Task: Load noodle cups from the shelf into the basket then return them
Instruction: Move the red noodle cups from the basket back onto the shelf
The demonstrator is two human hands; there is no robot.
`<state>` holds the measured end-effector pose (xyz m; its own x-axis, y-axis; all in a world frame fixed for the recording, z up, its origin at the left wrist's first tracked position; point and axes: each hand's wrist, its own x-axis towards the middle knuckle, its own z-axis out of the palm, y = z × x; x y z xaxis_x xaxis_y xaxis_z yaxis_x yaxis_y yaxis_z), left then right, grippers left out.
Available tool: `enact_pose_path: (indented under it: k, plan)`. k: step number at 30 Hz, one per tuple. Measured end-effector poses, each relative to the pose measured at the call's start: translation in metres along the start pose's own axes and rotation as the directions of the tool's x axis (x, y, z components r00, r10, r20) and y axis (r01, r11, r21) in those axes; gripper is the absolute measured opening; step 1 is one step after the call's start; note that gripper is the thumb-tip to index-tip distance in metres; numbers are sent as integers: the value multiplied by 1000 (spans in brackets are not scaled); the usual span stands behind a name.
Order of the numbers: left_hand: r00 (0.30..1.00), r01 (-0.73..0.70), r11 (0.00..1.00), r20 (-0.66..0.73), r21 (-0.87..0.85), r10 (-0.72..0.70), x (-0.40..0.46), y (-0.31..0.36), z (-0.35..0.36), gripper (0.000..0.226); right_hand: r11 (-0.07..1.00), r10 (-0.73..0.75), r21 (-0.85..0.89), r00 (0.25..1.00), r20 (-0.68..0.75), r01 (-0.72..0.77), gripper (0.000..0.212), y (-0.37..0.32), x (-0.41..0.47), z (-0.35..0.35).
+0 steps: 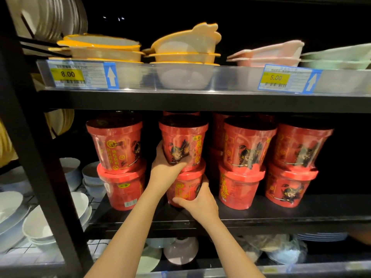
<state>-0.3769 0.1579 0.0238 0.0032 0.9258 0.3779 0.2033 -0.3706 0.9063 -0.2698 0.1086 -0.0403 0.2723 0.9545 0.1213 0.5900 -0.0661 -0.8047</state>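
At the centre of the frame, on the black shelf (261, 215), two red noodle cups stand stacked. The left hand (166, 167) wraps its fingers around the base of the upper cup (184, 141). The right hand (200, 203) curls around the front of the lower cup (186, 187). More stacked cups flank them left and right. Yellow-rimmed bowls (104, 50) sit on the shelf above, upper left.
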Motion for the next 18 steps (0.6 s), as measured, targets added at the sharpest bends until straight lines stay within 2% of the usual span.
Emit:
enact_pose_path:
  k: [5, 7, 11, 14, 18]
  plan:
    - [999, -31, 995, -24, 97, 33, -10, 4, -4, 101, 1000, -10, 16, 1000, 26, 10, 95, -2, -1, 0]
    - [998, -43, 985, -36, 168, 49, -16, 5, -6, 101, 999, -41, 26, 999, 35, 40, 91, 1, -3, 0]
    - [994, -52, 920, -73, 388, 87, -39, 2, -13, 73, 993, -87, -82, 996, 22, 89, 83, 10, -19, -7]
    - [987, -85, 849, -73, 522, 144, -72, -3, -21, 60, 944, -178, -276, 983, 35, 181, 70, 17, -42, -18]
    - [987, -38, 670, -77, 741, 142, -135, -18, -37, 49, 852, -345, -392, 935, 76, 347, 56, 32, -87, -27]
